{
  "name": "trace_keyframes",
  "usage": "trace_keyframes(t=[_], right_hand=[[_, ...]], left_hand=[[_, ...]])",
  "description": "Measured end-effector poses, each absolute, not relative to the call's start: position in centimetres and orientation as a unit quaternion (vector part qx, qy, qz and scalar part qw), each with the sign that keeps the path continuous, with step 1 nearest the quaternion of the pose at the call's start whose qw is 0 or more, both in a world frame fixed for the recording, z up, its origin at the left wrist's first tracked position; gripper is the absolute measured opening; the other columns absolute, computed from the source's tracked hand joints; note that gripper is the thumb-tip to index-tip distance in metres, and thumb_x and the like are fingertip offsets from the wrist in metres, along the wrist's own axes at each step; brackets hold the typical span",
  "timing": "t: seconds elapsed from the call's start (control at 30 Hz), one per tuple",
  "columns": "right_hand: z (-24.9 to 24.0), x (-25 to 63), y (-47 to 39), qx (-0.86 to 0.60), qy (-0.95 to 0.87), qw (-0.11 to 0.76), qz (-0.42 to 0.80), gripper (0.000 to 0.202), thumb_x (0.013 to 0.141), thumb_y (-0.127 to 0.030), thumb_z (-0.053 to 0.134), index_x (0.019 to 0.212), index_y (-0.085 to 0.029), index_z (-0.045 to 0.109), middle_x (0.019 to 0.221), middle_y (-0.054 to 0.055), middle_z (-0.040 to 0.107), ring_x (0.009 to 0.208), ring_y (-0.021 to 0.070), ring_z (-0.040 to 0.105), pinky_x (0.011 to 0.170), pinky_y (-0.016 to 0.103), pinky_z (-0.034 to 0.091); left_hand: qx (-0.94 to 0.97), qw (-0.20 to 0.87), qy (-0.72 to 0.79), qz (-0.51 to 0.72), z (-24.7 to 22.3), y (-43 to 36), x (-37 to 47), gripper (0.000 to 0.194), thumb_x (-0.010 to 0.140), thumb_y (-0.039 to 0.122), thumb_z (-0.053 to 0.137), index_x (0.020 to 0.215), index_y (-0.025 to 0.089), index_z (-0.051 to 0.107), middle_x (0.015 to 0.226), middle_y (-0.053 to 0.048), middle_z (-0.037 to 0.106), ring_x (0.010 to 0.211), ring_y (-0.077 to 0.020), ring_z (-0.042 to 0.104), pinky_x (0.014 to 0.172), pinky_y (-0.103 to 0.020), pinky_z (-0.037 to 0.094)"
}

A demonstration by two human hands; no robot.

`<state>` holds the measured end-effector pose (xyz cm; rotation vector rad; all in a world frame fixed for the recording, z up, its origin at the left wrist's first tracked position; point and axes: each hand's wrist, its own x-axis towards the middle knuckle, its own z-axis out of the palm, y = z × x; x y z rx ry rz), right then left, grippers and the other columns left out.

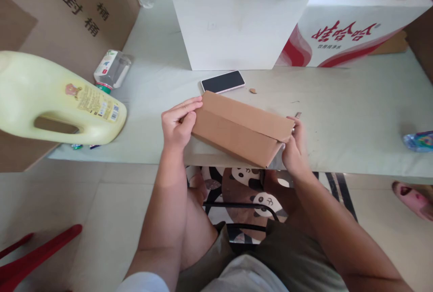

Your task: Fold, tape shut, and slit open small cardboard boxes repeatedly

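A brown cardboard box (240,125) is tilted over the front part of the table, its long side running from upper left to lower right. My left hand (179,122) grips its left end, thumb and fingers on the cardboard. At the right end, my right hand (296,147) is closed on the box, with a small metallic-looking piece (298,114) showing by its fingers; what that piece belongs to is hidden. Just behind the box lies a phone (223,82) with a dark screen.
A big yellow jug (61,102) and a small clear bottle (113,68) are on the left. White cartons (233,25) and a red-and-white carton (345,30) stand at the back of the table (355,102). A plastic item (419,141) lies far right.
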<state>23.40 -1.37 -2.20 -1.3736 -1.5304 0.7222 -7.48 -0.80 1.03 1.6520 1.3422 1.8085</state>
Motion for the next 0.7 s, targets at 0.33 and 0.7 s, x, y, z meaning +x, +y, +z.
trace_keyframes(t=[0.33,0.7], right_hand=[[-3.4,24.4,-1.2,-0.433,-0.683,0.36,0.465,0.075,0.098,-0.059,0.047,0.163,-0.038,0.017,0.162,0.01,0.043,0.135,0.029,0.057,0.103,0.052,0.056],[-1.1,22.5,-0.4,-0.378,-0.739,0.46,0.316,0.077,0.095,-0.076,0.023,0.159,-0.054,-0.012,0.175,-0.015,0.001,0.164,0.029,0.009,0.133,0.064,0.016]], left_hand=[[0.482,0.14,0.559,0.66,0.9,-0.3,-8.4,0.029,0.083,0.011,0.059,0.09,0.025,0.084,0.1,0.0,0.083,0.105,-0.0203,0.077,0.103,-0.036,0.059],[0.374,0.273,0.693,0.552,0.6,-0.1,-6.8,0.046,0.095,0.051,0.056,0.064,0.02,0.069,0.058,0.0,0.063,0.065,-0.0164,0.065,0.064,-0.028,0.053]])
